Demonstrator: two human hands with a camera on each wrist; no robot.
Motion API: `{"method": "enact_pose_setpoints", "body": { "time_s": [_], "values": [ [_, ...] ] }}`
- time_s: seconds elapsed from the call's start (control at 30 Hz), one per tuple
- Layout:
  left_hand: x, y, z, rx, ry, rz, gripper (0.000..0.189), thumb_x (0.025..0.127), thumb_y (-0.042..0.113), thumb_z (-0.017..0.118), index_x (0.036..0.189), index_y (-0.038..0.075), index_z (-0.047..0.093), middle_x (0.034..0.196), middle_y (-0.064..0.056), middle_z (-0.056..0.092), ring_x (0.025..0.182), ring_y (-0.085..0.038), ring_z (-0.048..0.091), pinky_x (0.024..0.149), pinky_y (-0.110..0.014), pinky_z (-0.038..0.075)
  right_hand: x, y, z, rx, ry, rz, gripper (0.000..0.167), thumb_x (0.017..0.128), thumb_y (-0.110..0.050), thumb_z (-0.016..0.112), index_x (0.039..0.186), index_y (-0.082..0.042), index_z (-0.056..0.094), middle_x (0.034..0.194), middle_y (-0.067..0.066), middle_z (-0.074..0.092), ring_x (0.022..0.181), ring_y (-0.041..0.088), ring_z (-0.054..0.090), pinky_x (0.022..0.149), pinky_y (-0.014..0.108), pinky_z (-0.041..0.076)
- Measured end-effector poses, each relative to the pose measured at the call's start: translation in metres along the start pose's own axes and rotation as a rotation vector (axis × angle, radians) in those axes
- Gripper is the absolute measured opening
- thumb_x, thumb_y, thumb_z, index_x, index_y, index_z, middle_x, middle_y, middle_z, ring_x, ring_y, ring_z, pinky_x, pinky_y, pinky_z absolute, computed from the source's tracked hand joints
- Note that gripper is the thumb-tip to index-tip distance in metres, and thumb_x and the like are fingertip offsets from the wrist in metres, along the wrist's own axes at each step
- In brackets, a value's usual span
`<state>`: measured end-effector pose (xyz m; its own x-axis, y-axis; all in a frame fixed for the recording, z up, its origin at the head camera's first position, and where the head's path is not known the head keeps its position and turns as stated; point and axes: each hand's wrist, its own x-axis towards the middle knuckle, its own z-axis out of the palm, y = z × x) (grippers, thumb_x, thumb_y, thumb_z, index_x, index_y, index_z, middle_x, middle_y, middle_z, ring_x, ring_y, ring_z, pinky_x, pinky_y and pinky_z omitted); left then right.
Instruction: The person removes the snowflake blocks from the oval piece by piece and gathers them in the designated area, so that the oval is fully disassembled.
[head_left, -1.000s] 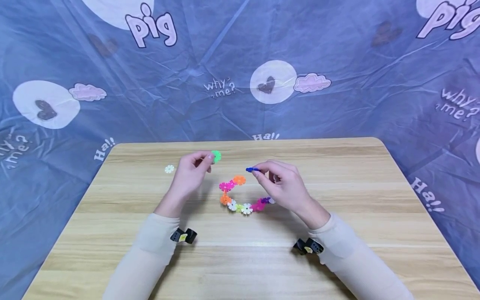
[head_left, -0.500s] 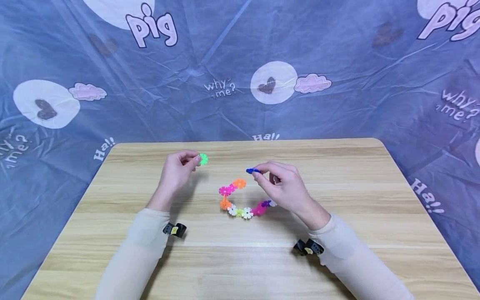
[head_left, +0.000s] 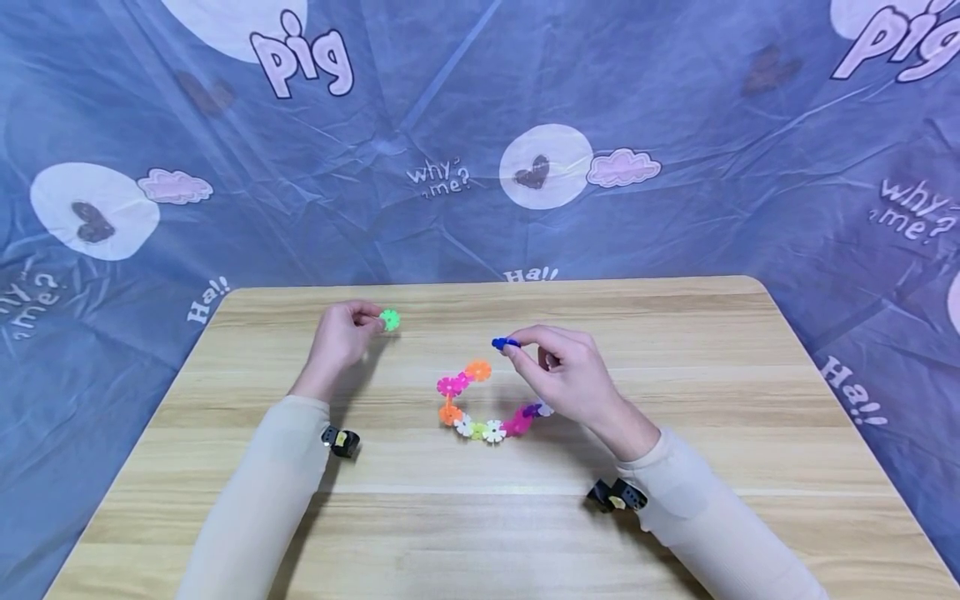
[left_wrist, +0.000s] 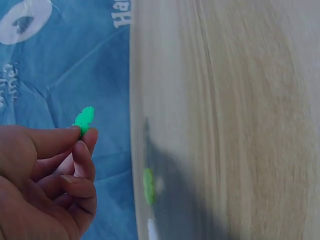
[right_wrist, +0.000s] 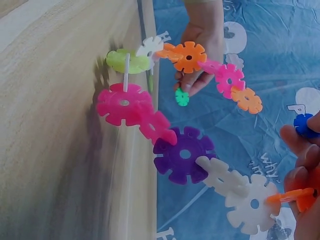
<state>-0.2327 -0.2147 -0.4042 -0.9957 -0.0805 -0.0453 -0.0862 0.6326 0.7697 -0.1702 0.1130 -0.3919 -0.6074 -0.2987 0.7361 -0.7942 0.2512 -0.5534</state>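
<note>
In the head view my left hand (head_left: 339, 340) pinches a green snowflake disc (head_left: 389, 320) between thumb and index finger, left of a curved chain of snowflake discs (head_left: 492, 431). My right hand (head_left: 570, 371) pinches a blue snowflake disc (head_left: 502, 342) at the chain's right side. The right wrist view shows white, purple (right_wrist: 165, 159), pink, yellow-green and orange discs slotted together, running up to an orange disc (right_wrist: 290, 196) against my right fingers. Whether the blue disc joins that orange one is hidden by the fingers. An orange disc (head_left: 478, 371) forms the chain's free end.
Beyond the left hand, the left wrist view shows a yellow-green disc (left_wrist: 149, 186) and part of a white disc (left_wrist: 152, 229) near the edge of the wooden table (head_left: 480, 533). A blue printed cloth (head_left: 360, 200) hangs behind the table.
My left hand has moved left, away from the chain, carrying the green disc. It now covers the loose white disc in the head view. The chain hangs slightly lower; my right hand stays almost still.
</note>
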Motion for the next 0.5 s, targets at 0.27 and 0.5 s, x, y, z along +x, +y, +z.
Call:
{"method": "enact_pose_setpoints", "body": {
  "time_s": [0.27, 0.5],
  "values": [
    [0.012, -0.009, 0.006, 0.018, -0.037, -0.061, 0.016, 0.093, 0.006, 0.067, 0.108, 0.002, 0.07, 0.097, -0.014, 0.068, 0.082, -0.03, 0.063, 0.062, -0.03, 0.05, -0.001, -0.001, -0.001, -0.014, -0.006, 0.012, 0.013, 0.085, 0.0, 0.076, 0.096, -0.008, 0.076, 0.079, -0.002, 0.071, 0.052, 0.004, 0.041, 0.047, 0.015, 0.031],
    [0.02, -0.015, 0.01, 0.128, -0.055, -0.063, 0.019, 0.092, 0.007, 0.068, 0.11, 0.002, 0.072, 0.102, -0.015, 0.069, 0.092, -0.027, 0.061, 0.084, -0.04, 0.048, -0.002, -0.001, -0.001, -0.017, -0.016, 0.008, 0.013, 0.085, 0.001, 0.075, 0.096, -0.007, 0.076, 0.081, 0.0, 0.072, 0.053, 0.005, 0.042, 0.048, 0.015, 0.032]
  ]
}}
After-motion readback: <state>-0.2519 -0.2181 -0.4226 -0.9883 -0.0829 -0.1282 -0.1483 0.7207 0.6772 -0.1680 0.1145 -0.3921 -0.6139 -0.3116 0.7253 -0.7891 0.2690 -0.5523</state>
